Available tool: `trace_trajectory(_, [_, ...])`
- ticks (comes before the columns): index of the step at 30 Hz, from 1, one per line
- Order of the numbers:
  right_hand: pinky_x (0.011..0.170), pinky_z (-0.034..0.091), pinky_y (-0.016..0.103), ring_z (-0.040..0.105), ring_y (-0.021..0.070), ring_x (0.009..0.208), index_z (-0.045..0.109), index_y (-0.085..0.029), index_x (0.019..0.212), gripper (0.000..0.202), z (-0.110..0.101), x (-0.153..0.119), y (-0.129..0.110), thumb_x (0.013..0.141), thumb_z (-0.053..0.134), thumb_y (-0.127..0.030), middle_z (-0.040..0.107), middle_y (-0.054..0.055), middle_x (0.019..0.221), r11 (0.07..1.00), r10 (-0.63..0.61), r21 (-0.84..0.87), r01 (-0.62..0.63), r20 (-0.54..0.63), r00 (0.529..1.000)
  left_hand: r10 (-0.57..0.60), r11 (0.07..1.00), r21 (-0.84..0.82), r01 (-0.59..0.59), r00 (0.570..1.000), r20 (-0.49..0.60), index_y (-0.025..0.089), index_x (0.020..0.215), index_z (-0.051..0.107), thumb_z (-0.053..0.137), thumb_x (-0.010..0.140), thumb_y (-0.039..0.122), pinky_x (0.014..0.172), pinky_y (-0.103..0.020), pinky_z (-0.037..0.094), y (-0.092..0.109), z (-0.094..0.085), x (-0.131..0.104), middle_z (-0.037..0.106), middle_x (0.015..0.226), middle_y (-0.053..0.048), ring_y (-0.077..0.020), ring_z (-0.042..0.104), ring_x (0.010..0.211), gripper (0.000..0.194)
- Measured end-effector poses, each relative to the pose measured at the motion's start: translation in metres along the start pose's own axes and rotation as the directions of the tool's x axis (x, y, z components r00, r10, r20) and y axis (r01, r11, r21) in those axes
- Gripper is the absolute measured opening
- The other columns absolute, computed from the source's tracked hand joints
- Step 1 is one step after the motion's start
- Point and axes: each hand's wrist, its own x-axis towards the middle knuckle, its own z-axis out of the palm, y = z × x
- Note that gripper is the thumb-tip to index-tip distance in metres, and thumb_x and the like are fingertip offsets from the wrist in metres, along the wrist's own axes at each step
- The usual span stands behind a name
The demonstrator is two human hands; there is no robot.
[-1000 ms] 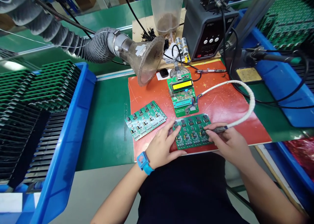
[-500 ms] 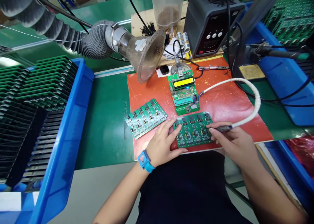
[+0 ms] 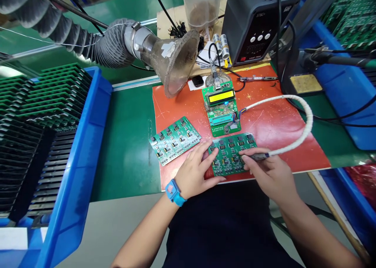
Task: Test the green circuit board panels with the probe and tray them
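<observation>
Two bins hold boards; left hand, spread, touches a circuit board; right hand pinches probe.

The surface is green, and a scratched, speckled red mat lies on it, reaching its near edge. On the mat, close to that edge, a green circuit board lies flat; a second circuit board lies at a slant to its left. Just beyond the first, farther from the near edge, sits a board with a yellow display. Toward the surface's far edge, a tan sheet carries a dark box with three white buttons and a translucent container.
</observation>
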Motion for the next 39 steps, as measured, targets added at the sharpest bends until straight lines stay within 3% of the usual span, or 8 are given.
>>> trace_trajectory(12, [0.056,0.055,0.029,0.068,0.0174,0.061,0.066,-0.022,0.096,0.018,-0.0011,0.0017,0.0003,0.091,0.062,-0.038,0.073,0.005,0.089,0.999,-0.017,-0.051,0.019,0.041,0.999,-0.003,1.0,0.007,0.003,1.0,-0.001,0.02,0.148,0.033,0.067,0.085,0.053,0.11,-0.058,0.041,-0.0001,0.0,-0.0003,0.036,0.151,-0.021,-0.0377,0.033,0.144,0.08])
trace_trajectory(20, [0.052,0.052,0.026,0.067,0.0172,0.052,0.068,-0.021,0.084,0.014,0.0001,0.008,-0.0062,0.086,0.065,-0.035,0.07,0.0,0.065,0.991,-0.026,-0.132,0.024,-0.015,1.0,0.005,1.0,0.011,-0.005,1.0,-0.01,0.02,0.149,0.032,0.066,0.086,0.053,0.109,-0.059,0.043,0.0003,-0.0002,-0.0002,0.037,0.15,-0.022,-0.0382,0.035,0.143,0.079])
trace_trajectory(39, [0.051,0.053,0.023,0.067,0.0147,0.056,0.068,-0.019,0.091,0.018,-0.0018,0.0068,0.0,0.089,0.064,-0.036,0.071,0.002,0.072,1.0,-0.03,0.002,0.03,0.044,0.999,0.017,1.0,-0.007,-0.017,1.0,-0.023,0.019,0.149,0.032,0.067,0.085,0.051,0.109,-0.061,0.042,-0.0001,0.0007,0.0001,0.036,0.151,-0.022,-0.0399,0.03,0.145,0.079])
